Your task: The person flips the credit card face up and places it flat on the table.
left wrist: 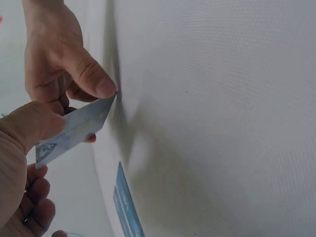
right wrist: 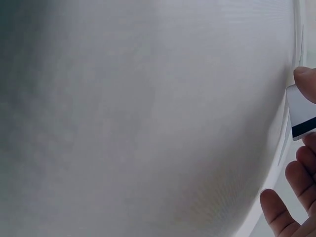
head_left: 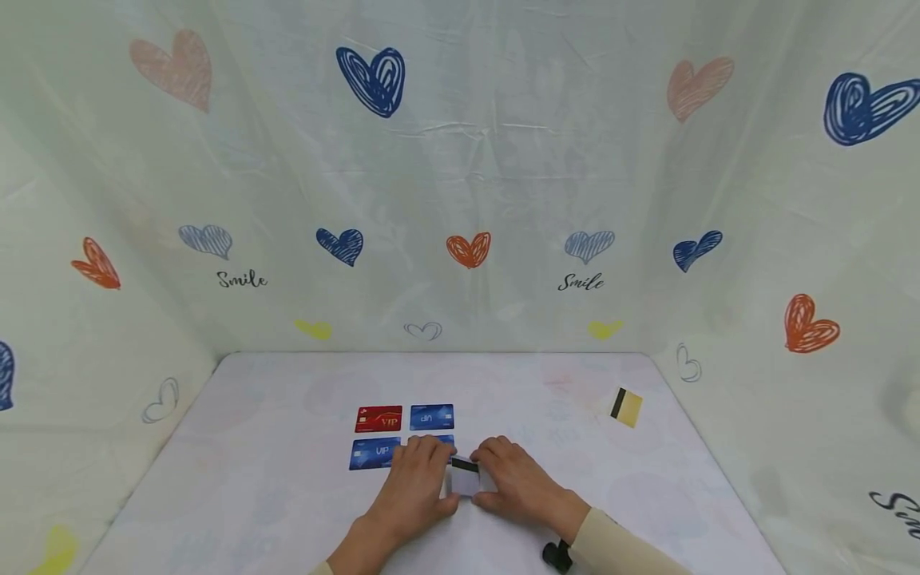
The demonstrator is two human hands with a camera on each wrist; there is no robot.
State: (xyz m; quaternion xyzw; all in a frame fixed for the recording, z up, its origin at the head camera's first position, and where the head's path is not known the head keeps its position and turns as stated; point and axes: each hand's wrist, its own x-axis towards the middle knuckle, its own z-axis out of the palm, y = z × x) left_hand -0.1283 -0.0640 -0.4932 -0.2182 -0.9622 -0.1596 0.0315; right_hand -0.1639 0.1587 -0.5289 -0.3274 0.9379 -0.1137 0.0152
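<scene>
Between both hands a white card (head_left: pixel 465 481) with a dark stripe is held up off the table, pinched at its two sides. My left hand (head_left: pixel 412 489) grips one side, its thumb (left wrist: pixel 47 121) flat on the printed face in the left wrist view. The opposite side is pinched by my right hand (head_left: pixel 523 485), whose thumb lies along the card's edge. Part of the striped card (right wrist: pixel 302 111) shows at the right border of the right wrist view. Just past the left fingers lies a blue card (head_left: pixel 447 440), half hidden by them.
A red VIP card (head_left: pixel 378 419), a blue card (head_left: pixel 432 417) and a blue VIP card (head_left: pixel 372 454) lie in rows on the white table (head_left: pixel 237 479). Toward the far right is a gold card (head_left: pixel 631 408) with a black stripe. Curtains with printed hearts surround the table.
</scene>
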